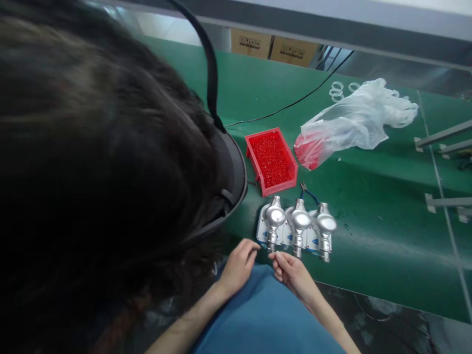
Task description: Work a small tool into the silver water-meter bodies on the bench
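Three silver metal fittings with round domes, a left one, a middle one and a right one, stand in a row on a white and blue base. My left hand is at the base's lower left corner, fingers bent together; anything between them is too small to make out. Just below the left fitting's lower end, my right hand has thumb and forefinger pinched together. What that pinch holds, if anything, cannot be made out.
A red bin of small red pieces sits behind the fittings on the green table. Blue-handled pliers lie near it. A plastic bag is at the back right, beside white rings. Dark hair and a headband fill the left side.
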`<state>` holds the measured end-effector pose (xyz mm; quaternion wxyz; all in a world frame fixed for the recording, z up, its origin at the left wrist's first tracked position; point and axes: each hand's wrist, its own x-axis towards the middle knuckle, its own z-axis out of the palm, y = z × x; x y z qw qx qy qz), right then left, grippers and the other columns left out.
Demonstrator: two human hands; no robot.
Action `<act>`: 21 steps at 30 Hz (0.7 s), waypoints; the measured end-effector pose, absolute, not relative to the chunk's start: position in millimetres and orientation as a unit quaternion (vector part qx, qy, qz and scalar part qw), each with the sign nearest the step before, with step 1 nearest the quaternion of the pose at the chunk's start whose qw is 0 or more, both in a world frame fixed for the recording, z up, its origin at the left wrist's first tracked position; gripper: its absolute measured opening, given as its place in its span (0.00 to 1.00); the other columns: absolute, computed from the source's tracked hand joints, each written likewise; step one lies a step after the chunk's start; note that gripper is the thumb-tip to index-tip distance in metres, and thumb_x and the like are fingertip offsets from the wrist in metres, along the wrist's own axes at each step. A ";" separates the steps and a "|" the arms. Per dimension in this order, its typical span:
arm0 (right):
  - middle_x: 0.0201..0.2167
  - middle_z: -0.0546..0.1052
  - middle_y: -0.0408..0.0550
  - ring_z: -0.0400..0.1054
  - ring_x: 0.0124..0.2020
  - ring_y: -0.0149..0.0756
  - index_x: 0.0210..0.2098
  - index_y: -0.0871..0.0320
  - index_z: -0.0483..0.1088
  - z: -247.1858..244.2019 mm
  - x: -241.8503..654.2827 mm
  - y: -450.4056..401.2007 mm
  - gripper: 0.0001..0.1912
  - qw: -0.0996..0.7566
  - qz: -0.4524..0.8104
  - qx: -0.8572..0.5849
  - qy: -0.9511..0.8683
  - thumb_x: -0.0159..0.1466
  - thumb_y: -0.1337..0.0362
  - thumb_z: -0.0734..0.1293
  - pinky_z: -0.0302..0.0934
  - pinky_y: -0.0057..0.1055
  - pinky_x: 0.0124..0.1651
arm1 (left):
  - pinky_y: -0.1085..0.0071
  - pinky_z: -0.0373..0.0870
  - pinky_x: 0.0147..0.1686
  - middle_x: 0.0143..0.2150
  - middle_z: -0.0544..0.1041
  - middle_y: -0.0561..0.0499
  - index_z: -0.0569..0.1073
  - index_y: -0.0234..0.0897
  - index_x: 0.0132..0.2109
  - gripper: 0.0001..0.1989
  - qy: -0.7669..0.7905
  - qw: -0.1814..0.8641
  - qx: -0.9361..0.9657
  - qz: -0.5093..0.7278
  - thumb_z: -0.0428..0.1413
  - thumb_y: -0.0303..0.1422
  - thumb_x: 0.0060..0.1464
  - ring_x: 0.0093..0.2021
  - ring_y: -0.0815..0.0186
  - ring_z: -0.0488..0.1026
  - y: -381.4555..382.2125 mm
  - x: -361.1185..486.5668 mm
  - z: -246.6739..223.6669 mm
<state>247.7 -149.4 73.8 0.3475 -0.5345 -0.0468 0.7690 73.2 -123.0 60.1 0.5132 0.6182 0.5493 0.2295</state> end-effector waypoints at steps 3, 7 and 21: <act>0.22 0.66 0.42 0.55 0.21 0.24 0.33 0.60 0.74 74.5 254.1 -153.6 0.14 0.355 0.770 -0.529 -0.048 0.52 0.57 0.72 0.50 0.25 0.24 | 0.70 0.67 0.43 0.40 0.72 0.50 0.70 0.43 0.41 0.10 0.518 0.545 0.627 0.205 0.44 0.30 0.58 0.42 0.67 0.70 -135.0 94.7 71.4; 0.26 0.69 0.44 0.59 0.24 0.24 0.35 0.60 0.73 72.3 270.8 -160.5 0.16 0.364 0.768 -0.525 -0.043 0.50 0.58 0.73 0.54 0.25 0.28 | 0.70 0.66 0.44 0.41 0.72 0.49 0.69 0.42 0.42 0.10 0.539 0.514 0.629 0.222 0.44 0.32 0.59 0.43 0.67 0.69 -132.7 117.8 82.2; 0.17 0.62 0.38 0.50 0.17 0.20 0.23 0.62 0.64 61.6 364.7 -199.9 0.17 0.330 0.845 -0.421 -0.008 0.51 0.56 0.72 0.44 0.23 0.21 | 0.74 0.66 0.39 0.35 0.70 0.51 0.72 0.39 0.39 0.08 0.555 0.478 0.623 0.273 0.48 0.31 0.57 0.37 0.70 0.69 -195.2 222.2 88.1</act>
